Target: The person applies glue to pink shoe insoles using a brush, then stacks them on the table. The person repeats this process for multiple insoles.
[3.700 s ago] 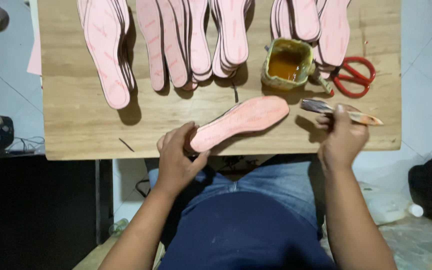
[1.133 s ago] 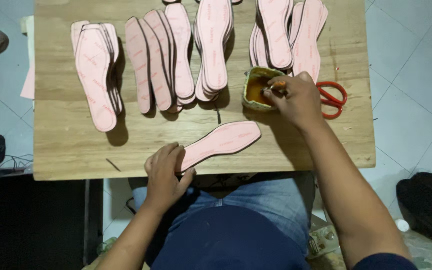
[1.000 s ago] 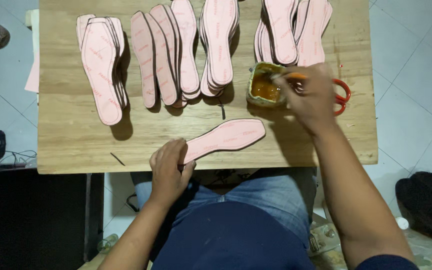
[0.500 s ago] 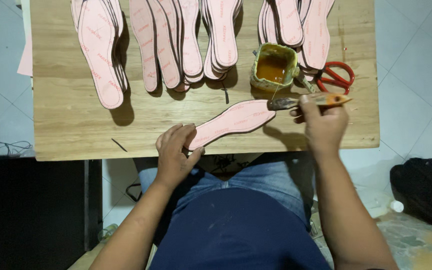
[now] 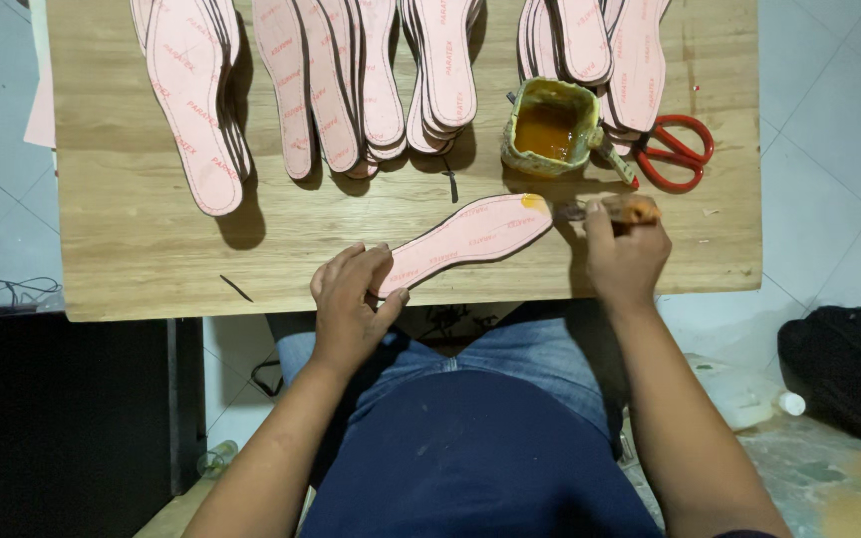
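Note:
A single pink shoe insole (image 5: 470, 239) lies at a slant on the wooden table (image 5: 142, 259). My left hand (image 5: 351, 299) presses down on its heel end near the table's front edge. My right hand (image 5: 625, 254) grips a glue-stained brush (image 5: 615, 209) whose bristles touch the insole's toe end, where a small yellow dab of glue shows. Just behind the brush stands a smeared cup of amber glue (image 5: 548, 128).
Several stacks of pink insoles (image 5: 331, 80) line the back of the table. Red-handled scissors (image 5: 675, 151) lie right of the glue cup. A small dark sliver (image 5: 235, 288) rests near the front edge. A black bag (image 5: 849, 369) sits on the tiled floor at right.
My right hand dipped the brush in the glue cup, then brought it down to the insole's toe end. My left hand stayed on the heel end.

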Motion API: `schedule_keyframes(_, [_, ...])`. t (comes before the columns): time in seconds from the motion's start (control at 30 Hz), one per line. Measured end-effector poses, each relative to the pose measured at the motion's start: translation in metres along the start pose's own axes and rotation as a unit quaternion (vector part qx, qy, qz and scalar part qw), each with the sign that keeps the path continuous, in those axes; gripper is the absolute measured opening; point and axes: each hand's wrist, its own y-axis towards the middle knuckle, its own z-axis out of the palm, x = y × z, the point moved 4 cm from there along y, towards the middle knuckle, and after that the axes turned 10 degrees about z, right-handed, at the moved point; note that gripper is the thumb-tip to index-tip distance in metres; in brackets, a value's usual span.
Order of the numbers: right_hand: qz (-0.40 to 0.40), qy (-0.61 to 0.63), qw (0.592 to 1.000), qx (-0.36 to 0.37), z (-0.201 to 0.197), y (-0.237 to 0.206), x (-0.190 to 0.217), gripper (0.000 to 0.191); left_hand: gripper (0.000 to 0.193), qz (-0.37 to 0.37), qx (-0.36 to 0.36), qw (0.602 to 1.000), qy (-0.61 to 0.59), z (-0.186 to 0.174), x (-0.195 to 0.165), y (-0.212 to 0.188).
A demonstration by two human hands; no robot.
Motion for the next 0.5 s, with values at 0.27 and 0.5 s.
schedule_keyframes(0.27, [-0.059,-0.071,0.994,0.054,0.002,-0.021,0.013,0.014,0.046,0.024,-0.001,1.0,0.02,0.001,0.0,-0.002])
schedule_keyframes(0.5, [-0.07,-0.094,0.993,0.014,0.021,0.0,0.022,0.016,0.046,0.024,0.006,0.999,0.02,0.001,0.004,-0.003])
